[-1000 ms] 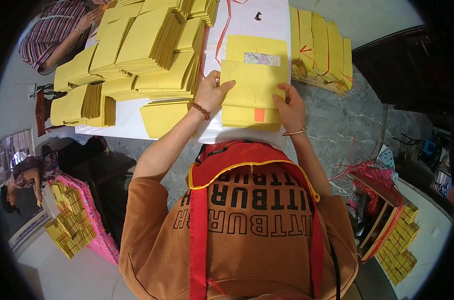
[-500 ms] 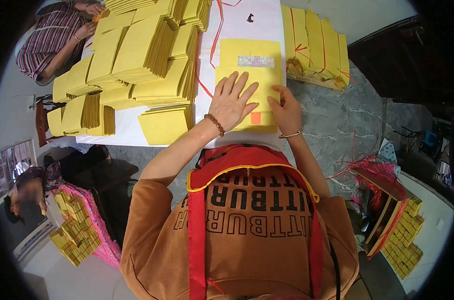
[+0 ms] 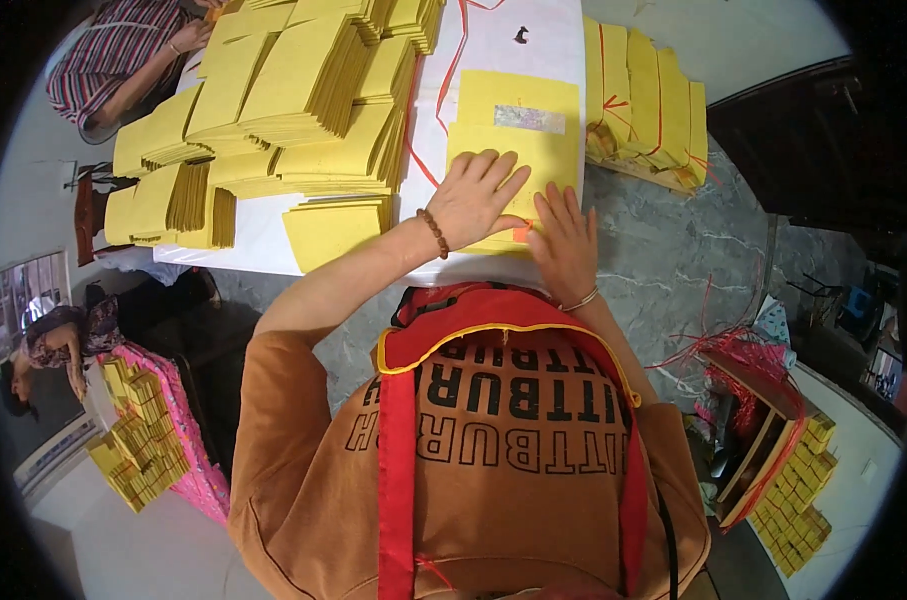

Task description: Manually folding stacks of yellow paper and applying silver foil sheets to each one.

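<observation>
both hands (image 3: pixel 518 215) flat on yellow stack (image 3: pixel 518 135)

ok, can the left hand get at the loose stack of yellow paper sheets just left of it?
Probably yes: the left hand lies flat beside the loose stack of yellow paper sheets, nothing between.

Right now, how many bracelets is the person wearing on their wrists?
2: a brown beaded bracelet on the wrist of the left hand, and a thin bangle on the wrist of the right hand. Both hands press the yellow paper stack.
</observation>
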### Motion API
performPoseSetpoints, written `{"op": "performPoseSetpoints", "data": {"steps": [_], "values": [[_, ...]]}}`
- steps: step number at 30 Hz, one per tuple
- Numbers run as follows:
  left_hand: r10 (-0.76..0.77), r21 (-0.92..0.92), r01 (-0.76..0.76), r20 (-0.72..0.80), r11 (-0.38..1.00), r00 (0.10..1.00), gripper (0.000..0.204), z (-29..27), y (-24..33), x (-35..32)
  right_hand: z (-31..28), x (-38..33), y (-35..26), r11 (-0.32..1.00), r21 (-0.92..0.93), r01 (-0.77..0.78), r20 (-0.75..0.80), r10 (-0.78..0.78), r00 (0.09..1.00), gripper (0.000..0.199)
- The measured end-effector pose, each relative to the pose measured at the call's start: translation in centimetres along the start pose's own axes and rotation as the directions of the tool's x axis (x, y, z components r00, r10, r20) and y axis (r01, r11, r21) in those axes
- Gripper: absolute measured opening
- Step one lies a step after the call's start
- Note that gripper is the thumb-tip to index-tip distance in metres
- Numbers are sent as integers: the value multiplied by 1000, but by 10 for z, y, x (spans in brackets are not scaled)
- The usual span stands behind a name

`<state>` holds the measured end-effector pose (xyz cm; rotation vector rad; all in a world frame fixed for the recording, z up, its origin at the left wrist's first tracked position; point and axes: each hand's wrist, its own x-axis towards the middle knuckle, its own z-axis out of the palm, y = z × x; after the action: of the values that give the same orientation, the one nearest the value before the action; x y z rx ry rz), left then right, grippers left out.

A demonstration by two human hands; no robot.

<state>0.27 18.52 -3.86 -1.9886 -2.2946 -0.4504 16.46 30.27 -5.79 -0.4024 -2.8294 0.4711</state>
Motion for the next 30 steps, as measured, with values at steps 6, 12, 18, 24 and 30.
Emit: {"op": "performPoseSetpoints", "data": {"steps": [6,12,18,24,30], "values": [[77,306,-69,-15,949,997,59,6,2,8,-10,10,31,432,901,-41,-116,331,936,41],[-231,-437,153,-130,886,964,50,-79,-19,-2,-2,10,15,389,917,-93,-89,425,901,39],[-442,-427,349,-140,834,886,54,-119,-28,-139,8,7,29,769,638,-42,-188,209,960,21],[-320,240,336,-106,911,942,50,-66,-41,-210,7,8,35,796,602,-59,-158,191,969,19],[-383,297,355,37,886,923,63,-21,-53,-223,14,10,33,748,658,-92,-128,231,964,20]]}}
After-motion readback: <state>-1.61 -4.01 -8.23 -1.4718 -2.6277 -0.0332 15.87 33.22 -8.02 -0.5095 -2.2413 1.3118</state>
